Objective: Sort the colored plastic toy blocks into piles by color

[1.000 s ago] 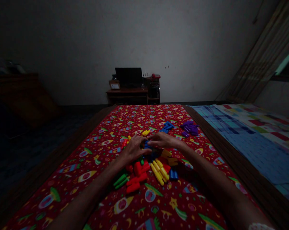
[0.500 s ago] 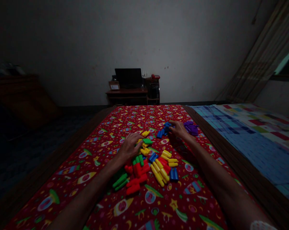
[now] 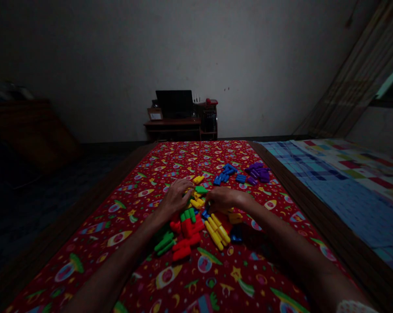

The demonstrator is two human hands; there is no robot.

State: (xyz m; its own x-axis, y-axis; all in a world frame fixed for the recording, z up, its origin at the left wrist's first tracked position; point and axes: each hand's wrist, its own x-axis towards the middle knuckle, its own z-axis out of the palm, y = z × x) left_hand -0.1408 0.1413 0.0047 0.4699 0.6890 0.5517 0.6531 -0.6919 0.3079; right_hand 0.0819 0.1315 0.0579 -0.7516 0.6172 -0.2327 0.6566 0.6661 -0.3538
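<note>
Plastic building blocks in several colours lie in a loose heap on the red patterned cloth (image 3: 118, 261). My left hand (image 3: 176, 196) rests at the heap's far left side, thumb and fingers apart, beside a green block (image 3: 201, 190) and yellow blocks (image 3: 197, 203). Bent downward, the fingers of my right hand (image 3: 223, 198) close at a blue block (image 3: 205, 214) in the middle of the heap; the hand partly covers it. Nearer me are joined yellow blocks (image 3: 218, 231), red blocks (image 3: 186, 243) and green blocks (image 3: 164, 243). Another blue block (image 3: 236, 234) lies in shadow below my right wrist.
Farther off on the cloth are a blue group (image 3: 227, 171), a single blue block (image 3: 241, 178) and a purple group (image 3: 258, 172). A desk (image 3: 173, 124) with a dark monitor (image 3: 174, 103) stands against the wall. A bed with blue bedding (image 3: 330, 191) is at the right.
My right hand has come back from the far blue group to the heap's middle. A separate blue block now lies between the blue and purple groups. My left hand stays nearly still.
</note>
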